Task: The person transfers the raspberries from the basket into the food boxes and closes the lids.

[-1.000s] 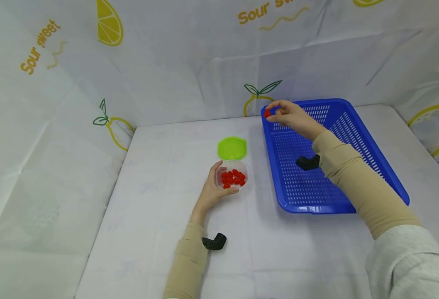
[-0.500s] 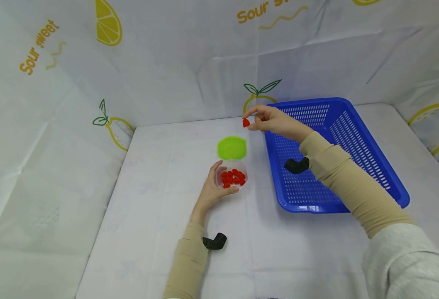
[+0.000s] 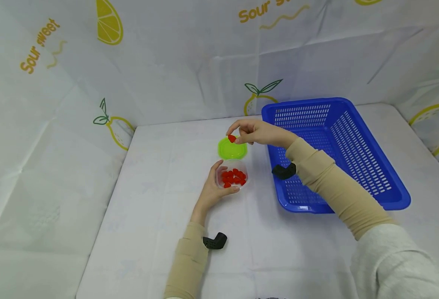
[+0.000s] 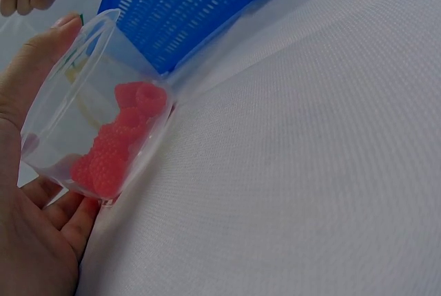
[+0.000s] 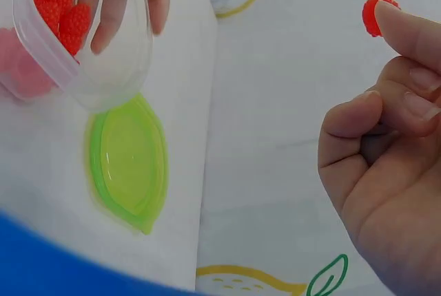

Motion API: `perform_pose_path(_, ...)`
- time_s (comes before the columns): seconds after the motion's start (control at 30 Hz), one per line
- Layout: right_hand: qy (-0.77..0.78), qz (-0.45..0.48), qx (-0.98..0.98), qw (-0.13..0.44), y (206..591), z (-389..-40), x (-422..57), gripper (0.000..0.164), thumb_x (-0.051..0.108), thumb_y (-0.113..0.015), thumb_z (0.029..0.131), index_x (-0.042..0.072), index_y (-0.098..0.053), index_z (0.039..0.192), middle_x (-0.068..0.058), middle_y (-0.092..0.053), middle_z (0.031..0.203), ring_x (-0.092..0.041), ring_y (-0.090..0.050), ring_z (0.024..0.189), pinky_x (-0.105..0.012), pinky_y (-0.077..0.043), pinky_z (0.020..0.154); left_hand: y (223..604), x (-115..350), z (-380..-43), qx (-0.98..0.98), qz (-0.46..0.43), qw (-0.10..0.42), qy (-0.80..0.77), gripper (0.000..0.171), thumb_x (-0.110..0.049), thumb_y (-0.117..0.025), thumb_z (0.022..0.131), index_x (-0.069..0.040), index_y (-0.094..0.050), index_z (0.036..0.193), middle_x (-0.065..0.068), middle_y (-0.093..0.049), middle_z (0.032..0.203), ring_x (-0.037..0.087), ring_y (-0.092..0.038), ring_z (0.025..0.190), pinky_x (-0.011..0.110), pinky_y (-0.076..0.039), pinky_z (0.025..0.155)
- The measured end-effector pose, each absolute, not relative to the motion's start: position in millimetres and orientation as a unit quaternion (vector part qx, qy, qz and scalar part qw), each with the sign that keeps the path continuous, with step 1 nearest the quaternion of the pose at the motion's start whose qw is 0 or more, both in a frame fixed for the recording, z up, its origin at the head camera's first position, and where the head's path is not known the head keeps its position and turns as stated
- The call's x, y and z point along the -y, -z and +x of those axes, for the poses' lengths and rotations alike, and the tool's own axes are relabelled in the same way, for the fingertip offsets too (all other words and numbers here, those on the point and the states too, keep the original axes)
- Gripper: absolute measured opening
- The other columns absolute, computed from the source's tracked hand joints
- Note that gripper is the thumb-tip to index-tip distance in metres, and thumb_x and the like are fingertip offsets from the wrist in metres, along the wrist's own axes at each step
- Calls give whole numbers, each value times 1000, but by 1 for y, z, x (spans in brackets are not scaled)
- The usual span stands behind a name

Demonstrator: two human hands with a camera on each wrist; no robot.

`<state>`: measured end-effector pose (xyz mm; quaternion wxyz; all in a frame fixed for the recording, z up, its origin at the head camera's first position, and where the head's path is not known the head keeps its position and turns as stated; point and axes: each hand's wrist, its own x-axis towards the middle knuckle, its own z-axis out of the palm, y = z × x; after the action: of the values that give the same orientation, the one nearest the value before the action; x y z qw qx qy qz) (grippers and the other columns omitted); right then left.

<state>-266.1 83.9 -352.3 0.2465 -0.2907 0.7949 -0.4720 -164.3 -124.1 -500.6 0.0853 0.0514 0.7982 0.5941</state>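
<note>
A red raspberry is pinched between the thumb and a fingertip of my right hand. In the head view that hand hovers over the green lid, and the raspberry overlaps the lid's far edge. My left hand grips a clear round plastic tub by its sides, thumb on the near side and fingers round the far side. Several raspberries lie piled on the tub's bottom. The left wrist view shows the tub standing on the white cloth, with the fingers beside its base.
To the right stands a large blue slotted basket, partly hidden under the right forearm. A white cloth covers the table, and a lemon-print sheet hangs behind it. The lid lies flat just beyond the tub.
My right hand has moved left and nearer with the raspberry, from over the basket's far left corner to above the green lid. The left hand and tub have stayed put.
</note>
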Motion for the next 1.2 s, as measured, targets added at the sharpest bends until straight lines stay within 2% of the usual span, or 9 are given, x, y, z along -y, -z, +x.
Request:
perform_pose_path(0.23,439,-305,-794,290,361,-263,-70,27,19,-57,92,20,-58,119,-4,-41,69,-20,-39,62,-25,-34,56,501,124,-165,-797,53,89,-595,93,-41,-81,67,-39,-23,140,-7,-45,137,15,-37,131,48,-29,113)
perform_pose_path(0.3,408,-315,-802,303,365,-263,-67,28,18,-57,92,17,-57,120,-3,-40,68,-20,-39,62,-24,-33,56,500,124,-165,-795,53,90,-597,94,-41,-81,67,-39,-23,140,-7,-45,137,14,-37,131,47,-29,113)
perform_pose_path(0.43,341,-332,-811,339,372,-260,-61,29,14,-59,89,14,-58,118,-1,-38,66,-23,-41,67,-25,-33,60,498,124,-164,-796,50,92,-596,94,-41,-81,67,-38,-23,141,-6,-43,139,14,-36,132,47,-28,113)
perform_pose_path(0.53,311,-340,-812,358,375,-258,-57,30,12,-59,88,13,-58,118,1,-37,66,-20,-41,68,-24,-33,61,498,124,-164,-800,44,94,-592,95,-41,-81,67,-38,-23,141,-7,-39,142,16,-34,134,49,-28,113)
perform_pose_path(0.87,246,-332,-833,367,386,-260,-46,31,6,-59,84,16,-63,113,-1,-38,70,-15,-38,65,-22,-30,56,499,124,-164,-803,43,93,-588,94,-43,-81,66,-39,-24,141,-6,-32,148,19,-29,137,51,-30,111)
perform_pose_path(1.1,211,-323,-843,376,392,-258,-41,30,2,-59,83,15,-63,110,-6,-46,88,-16,-42,78,-21,-36,61,498,125,-163,-801,39,94,-590,95,-43,-82,65,-41,-24,140,-5,-35,146,20,-31,136,51,-30,112)
perform_pose_path(1.2,200,-322,-844,381,393,-258,-40,31,2,-61,82,16,-64,110,-7,-46,88,-16,-42,78,-20,-37,61,498,125,-163,-802,39,93,-589,94,-42,-82,66,-42,-24,140,-6,-36,145,19,-32,136,51,-30,111)
